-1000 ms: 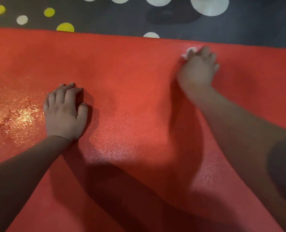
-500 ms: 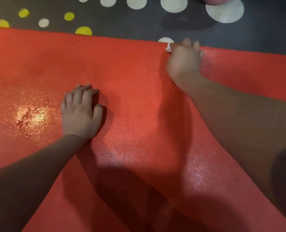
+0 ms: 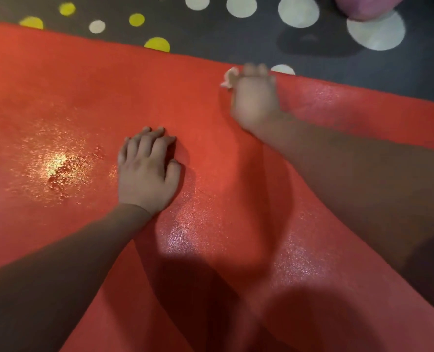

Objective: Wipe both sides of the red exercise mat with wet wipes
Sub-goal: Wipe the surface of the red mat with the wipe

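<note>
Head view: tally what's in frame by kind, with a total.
Hands: 2, left hand and right hand
Red mat: 1
Wipe: 1, white, poking out from under the right hand
Dotted rug: 1
Pink thing: 1, cut off at the top edge
Total: 6

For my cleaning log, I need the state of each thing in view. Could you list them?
red mat: lies flat, wet sheen in patches.
left hand: rests palm down on the mat, holding nothing.
right hand: presses on the wipe; blurred, grip unclear.
wet wipe: bunched under the right hand, at the mat's far edge.
dotted rug: lies under the mat.
</note>
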Motion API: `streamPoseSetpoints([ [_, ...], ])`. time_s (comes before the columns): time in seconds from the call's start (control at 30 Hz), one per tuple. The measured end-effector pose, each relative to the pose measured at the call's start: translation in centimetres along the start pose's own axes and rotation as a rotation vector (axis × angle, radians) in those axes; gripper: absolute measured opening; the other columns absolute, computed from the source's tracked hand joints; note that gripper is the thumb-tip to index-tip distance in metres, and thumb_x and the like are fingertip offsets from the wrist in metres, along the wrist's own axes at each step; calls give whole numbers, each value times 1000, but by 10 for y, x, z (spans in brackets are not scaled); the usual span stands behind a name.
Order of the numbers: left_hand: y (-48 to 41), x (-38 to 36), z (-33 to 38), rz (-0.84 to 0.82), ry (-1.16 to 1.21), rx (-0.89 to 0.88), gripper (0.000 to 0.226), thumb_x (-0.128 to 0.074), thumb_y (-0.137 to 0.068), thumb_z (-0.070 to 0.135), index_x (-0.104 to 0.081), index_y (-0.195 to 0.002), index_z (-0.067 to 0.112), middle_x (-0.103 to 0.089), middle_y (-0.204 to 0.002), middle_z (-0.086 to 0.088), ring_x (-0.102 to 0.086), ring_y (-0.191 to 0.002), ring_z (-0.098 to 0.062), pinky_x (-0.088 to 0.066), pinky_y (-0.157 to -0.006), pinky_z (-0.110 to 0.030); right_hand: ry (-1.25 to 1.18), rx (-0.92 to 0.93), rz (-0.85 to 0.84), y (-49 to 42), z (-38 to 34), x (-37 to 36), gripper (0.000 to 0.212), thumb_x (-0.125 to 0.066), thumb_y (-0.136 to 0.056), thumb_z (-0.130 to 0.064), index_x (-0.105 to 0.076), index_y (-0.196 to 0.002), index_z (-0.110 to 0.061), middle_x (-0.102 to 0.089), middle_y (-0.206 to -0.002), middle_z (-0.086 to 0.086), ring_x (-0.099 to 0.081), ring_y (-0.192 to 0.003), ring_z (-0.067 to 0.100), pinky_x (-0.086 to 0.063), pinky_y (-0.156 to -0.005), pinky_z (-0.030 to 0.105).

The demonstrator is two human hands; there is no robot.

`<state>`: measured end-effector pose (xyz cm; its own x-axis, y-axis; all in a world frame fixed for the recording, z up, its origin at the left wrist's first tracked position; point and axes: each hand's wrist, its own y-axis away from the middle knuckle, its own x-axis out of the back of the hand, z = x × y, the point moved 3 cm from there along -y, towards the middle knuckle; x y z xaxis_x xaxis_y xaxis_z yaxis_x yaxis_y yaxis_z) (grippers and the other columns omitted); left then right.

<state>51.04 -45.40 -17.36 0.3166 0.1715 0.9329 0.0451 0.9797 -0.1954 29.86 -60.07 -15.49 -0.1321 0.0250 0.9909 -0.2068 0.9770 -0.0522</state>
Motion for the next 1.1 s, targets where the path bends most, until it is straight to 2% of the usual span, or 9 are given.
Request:
streamPoseSetpoints([
  [0.07, -1, 0, 0, 9, 3, 1, 46, -49, -87, 33, -64, -128, 17, -58, -142, -5, -43, -139, -31, -30, -115, -58, -70, 402, -87, 15, -30, -5, 37, -39, -98, -26, -58, -130, -19, -57, -115, 10, -50, -112, 35, -39, -85, 40],
  [0.13, -2, 0, -1, 13, 6, -2, 46, -48, -87, 33, -64, -127, 17, -58, -142, -4, -43, -140, -31, -29, -116, -58, 23, 529, -91, 6, -26, -3, 42, -37, -96, -27, -58, -133, -22, -58, -112, 10, -51, -109, 36, -38, -85, 43],
  [0.3, -2, 0, -2, -6, 22, -3, 47, -47, -88, 34, -64, -129, 18, -57, -144, -4, -40, -142, -29, -24, -120, -54, 62, -155, 12, -32, 26, 10, 35, -43, -97, -23, -64, -125, -29, -52, -127, 10, -41, -125, 38, -33, -101, 45],
  [0.5, -2, 0, -4, 25, 61, -3, 45, -49, -87, 31, -64, -125, 12, -59, -141, -4, -44, -141, -29, -29, -117, -56, -15, 610, -131, 7, -31, -3, 51, -28, -92, -34, -61, -129, -20, -60, -108, 9, -51, -105, 36, -36, -80, 40],
  [0.7, -1, 0, -6, 7, 89, 5, 46, -49, -86, 25, -62, -127, 9, -58, -141, -6, -42, -142, -29, -26, -120, -54, 86, 44, -16, -36, 11, 5, 37, -42, -96, -20, -58, -129, -23, -52, -126, 14, -40, -125, 40, -33, -100, 48],
  [0.83, -2, -1, -8, 27, 156, 5, 48, -50, -82, 22, -62, -126, 6, -59, -136, -12, -47, -138, -32, -26, -121, -54, -129, 503, -95, 30, -46, -5, 55, -25, -88, -36, -64, -123, -18, -60, -108, 11, -50, -107, 38, -40, -83, 44],
  [0.97, -3, 1, -11, 54, 205, -16, 47, -48, -81, 16, -61, -123, -1, -61, -130, -19, -51, -130, -36, -34, -115, -57, -120, 880, -187, 72, -60, -5, 48, -34, -93, -32, -65, -128, -23, -60, -99, 4, -51, -95, 30, -34, -75, 36],
  [1.03, -3, 1, -11, 40, 208, -29, 48, -47, -82, 15, -61, -124, -2, -60, -130, -21, -50, -130, -36, -34, -115, -58, -39, 784, -74, 41, -46, -4, 49, -33, -93, -34, -64, -129, -28, -60, -102, 7, -52, -100, 34, -37, -78, 41],
  [1.1, -2, 1, -11, 23, 199, -27, 49, -46, -82, 14, -61, -126, -2, -59, -132, -21, -49, -132, -37, -34, -115, -58, -8, 449, 36, 1, -20, -2, 43, -37, -95, -28, -64, -129, -30, -59, -110, 10, -49, -110, 38, -37, -87, 44],
])
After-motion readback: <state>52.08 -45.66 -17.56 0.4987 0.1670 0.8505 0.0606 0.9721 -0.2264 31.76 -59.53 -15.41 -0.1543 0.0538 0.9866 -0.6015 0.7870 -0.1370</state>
